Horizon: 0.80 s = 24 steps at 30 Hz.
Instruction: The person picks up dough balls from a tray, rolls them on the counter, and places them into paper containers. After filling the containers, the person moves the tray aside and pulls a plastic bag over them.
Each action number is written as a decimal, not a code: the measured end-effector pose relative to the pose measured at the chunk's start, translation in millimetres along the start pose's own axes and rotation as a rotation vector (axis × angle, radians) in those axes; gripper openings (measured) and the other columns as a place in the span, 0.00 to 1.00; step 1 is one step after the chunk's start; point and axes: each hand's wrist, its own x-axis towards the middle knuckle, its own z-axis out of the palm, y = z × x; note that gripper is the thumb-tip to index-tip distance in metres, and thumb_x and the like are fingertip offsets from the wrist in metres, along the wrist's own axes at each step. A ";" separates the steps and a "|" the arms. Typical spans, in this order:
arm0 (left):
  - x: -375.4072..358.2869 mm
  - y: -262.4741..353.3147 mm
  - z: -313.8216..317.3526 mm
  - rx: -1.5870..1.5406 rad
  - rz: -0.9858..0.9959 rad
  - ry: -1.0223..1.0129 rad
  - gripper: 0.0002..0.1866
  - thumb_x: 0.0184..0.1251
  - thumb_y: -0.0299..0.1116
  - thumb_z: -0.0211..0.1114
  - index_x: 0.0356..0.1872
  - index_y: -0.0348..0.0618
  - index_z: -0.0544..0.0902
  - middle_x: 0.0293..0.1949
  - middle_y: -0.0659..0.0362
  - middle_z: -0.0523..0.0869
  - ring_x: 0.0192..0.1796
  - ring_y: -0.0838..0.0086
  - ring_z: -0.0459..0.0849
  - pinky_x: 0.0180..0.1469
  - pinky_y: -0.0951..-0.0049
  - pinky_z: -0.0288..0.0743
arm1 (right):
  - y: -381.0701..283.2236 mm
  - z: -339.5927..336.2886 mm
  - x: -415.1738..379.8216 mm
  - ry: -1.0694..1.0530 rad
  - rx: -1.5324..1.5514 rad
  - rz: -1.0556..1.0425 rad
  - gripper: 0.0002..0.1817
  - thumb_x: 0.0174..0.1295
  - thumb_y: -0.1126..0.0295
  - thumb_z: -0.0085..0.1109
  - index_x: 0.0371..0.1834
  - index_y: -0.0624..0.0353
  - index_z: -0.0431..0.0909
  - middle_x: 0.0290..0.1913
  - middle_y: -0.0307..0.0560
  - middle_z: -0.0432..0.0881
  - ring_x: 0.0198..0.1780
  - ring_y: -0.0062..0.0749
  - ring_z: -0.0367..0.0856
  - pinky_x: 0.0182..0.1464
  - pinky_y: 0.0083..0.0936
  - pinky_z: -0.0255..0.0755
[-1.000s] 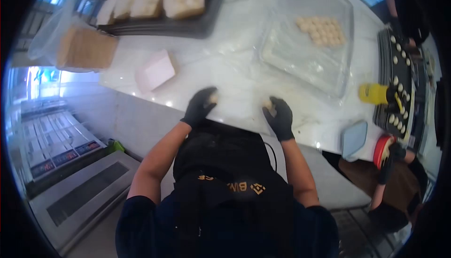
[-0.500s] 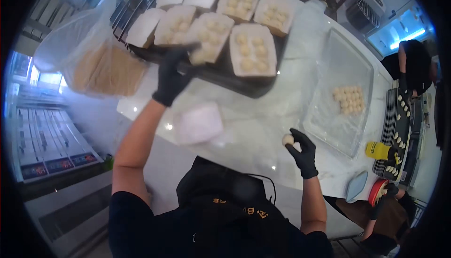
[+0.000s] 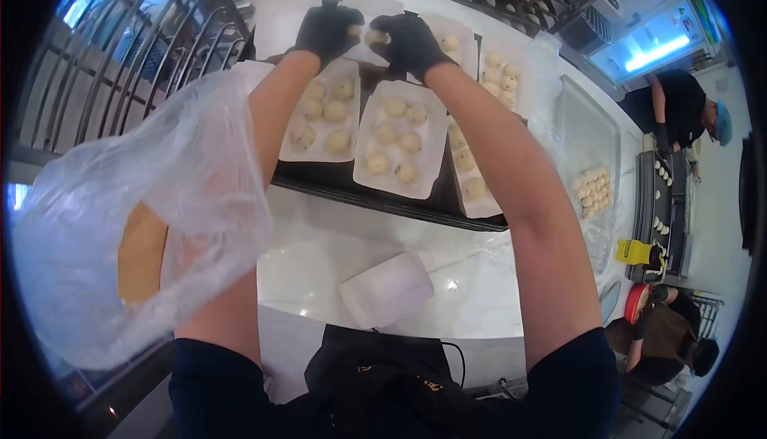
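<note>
My left hand [image 3: 327, 33], in a black glove, reaches to the back of the table and pinches a pale dough ball [image 3: 354, 31]. Close beside it, my black-gloved right hand [image 3: 409, 41] holds another dough ball [image 3: 377, 38] at its fingertips. Both hands are above a white paper tray [image 3: 371, 3] in the back row, whose inside is partly hidden. In front of them, a paper tray [image 3: 419, 169] and its neighbour on the left [image 3: 321, 125] hold several speckled dough balls. These trays stand on a black baking tray [image 3: 343, 194].
A clear plastic bag [image 3: 184, 135] with brown contents is at left, over my forearm. A white folded paper piece [image 3: 387, 289] lies nearer me. At right are a plastic-lined tray [image 3: 595, 119], grouped dough balls [image 3: 593, 191] and a yellow-labelled bottle [image 3: 633, 252]. Two people work beyond.
My right hand has moved from the table's front right to the back trays, with a dough ball. My left hand has also moved to the back row. The view has shifted closer to the trays.
</note>
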 end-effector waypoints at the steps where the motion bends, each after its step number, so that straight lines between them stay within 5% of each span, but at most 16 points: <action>1: -1.8 -6.1 4.2 0.000 0.038 -0.003 0.14 0.51 0.37 0.73 0.41 0.57 0.89 0.43 0.57 0.89 0.47 0.60 0.87 0.49 0.60 0.82 | 5.9 6.2 5.7 -0.005 -0.006 0.011 0.18 0.54 0.58 0.68 0.48 0.50 0.86 0.44 0.49 0.87 0.44 0.44 0.87 0.52 0.42 0.79; 3: -3.9 -18.7 8.7 0.015 0.118 -0.005 0.10 0.54 0.41 0.65 0.36 0.58 0.89 0.39 0.59 0.89 0.50 0.62 0.85 0.45 0.56 0.81 | 14.3 19.6 15.1 -0.072 -0.161 -0.061 0.17 0.53 0.56 0.65 0.45 0.47 0.87 0.43 0.50 0.88 0.44 0.47 0.87 0.52 0.43 0.79; 8: -8.0 -18.7 9.9 -0.014 0.107 0.009 0.08 0.54 0.38 0.65 0.33 0.59 0.90 0.39 0.61 0.89 0.52 0.64 0.85 0.45 0.56 0.81 | 18.1 25.6 16.8 -0.099 -0.383 -0.145 0.17 0.52 0.57 0.64 0.46 0.45 0.88 0.41 0.50 0.88 0.45 0.47 0.86 0.52 0.40 0.79; 13: -5.7 -12.8 12.4 -0.003 0.036 -0.085 0.06 0.55 0.36 0.66 0.32 0.60 0.90 0.37 0.62 0.90 0.46 0.64 0.87 0.46 0.60 0.81 | 25.5 29.7 9.6 -0.135 -0.219 -0.030 0.16 0.54 0.59 0.63 0.45 0.47 0.88 0.42 0.52 0.88 0.45 0.47 0.85 0.54 0.41 0.78; 17: -13.2 -20.7 17.4 -0.014 0.011 -0.010 0.05 0.55 0.33 0.71 0.32 0.57 0.90 0.35 0.62 0.91 0.41 0.62 0.88 0.49 0.62 0.80 | -7.0 -38.4 -69.3 0.543 0.044 -0.097 0.16 0.58 0.78 0.65 0.51 0.58 0.85 0.45 0.50 0.88 0.49 0.41 0.87 0.54 0.34 0.79; 19: -18.8 -35.0 28.2 -0.096 0.175 0.140 0.07 0.58 0.29 0.66 0.34 0.51 0.90 0.35 0.58 0.91 0.42 0.58 0.88 0.49 0.58 0.79 | -5.9 -63.2 -119.8 0.554 0.081 -0.039 0.15 0.60 0.77 0.64 0.51 0.59 0.85 0.45 0.49 0.88 0.50 0.38 0.87 0.55 0.33 0.78; 20: -15.4 -61.4 51.0 -0.216 0.167 -0.042 0.10 0.61 0.30 0.62 0.39 0.45 0.90 0.40 0.53 0.91 0.44 0.58 0.89 0.50 0.57 0.79 | 2.9 -85.7 -156.5 0.573 0.119 0.026 0.14 0.62 0.76 0.64 0.52 0.60 0.85 0.46 0.49 0.89 0.51 0.36 0.87 0.55 0.31 0.78; 21: -17.8 -67.5 59.6 -0.334 0.273 0.028 0.13 0.66 0.35 0.58 0.39 0.42 0.90 0.41 0.49 0.91 0.45 0.56 0.88 0.54 0.61 0.80 | 14.8 -115.3 -203.2 0.596 0.134 0.114 0.13 0.65 0.75 0.64 0.52 0.60 0.84 0.47 0.48 0.89 0.52 0.33 0.87 0.56 0.30 0.77; 22: -19.3 -69.6 66.3 -0.396 0.096 -0.160 0.15 0.69 0.34 0.57 0.45 0.39 0.89 0.46 0.48 0.90 0.50 0.56 0.88 0.57 0.61 0.79 | 23.0 -140.9 -257.6 0.605 0.043 0.203 0.13 0.65 0.75 0.64 0.52 0.60 0.84 0.47 0.48 0.89 0.52 0.33 0.87 0.56 0.30 0.77; 24: -22.4 -67.4 61.2 -0.216 0.151 -0.175 0.16 0.74 0.38 0.57 0.51 0.44 0.88 0.49 0.48 0.89 0.55 0.57 0.87 0.63 0.61 0.75 | 46.2 -169.2 -329.2 0.617 0.045 0.429 0.12 0.66 0.73 0.64 0.52 0.61 0.84 0.48 0.47 0.89 0.53 0.29 0.86 0.56 0.29 0.77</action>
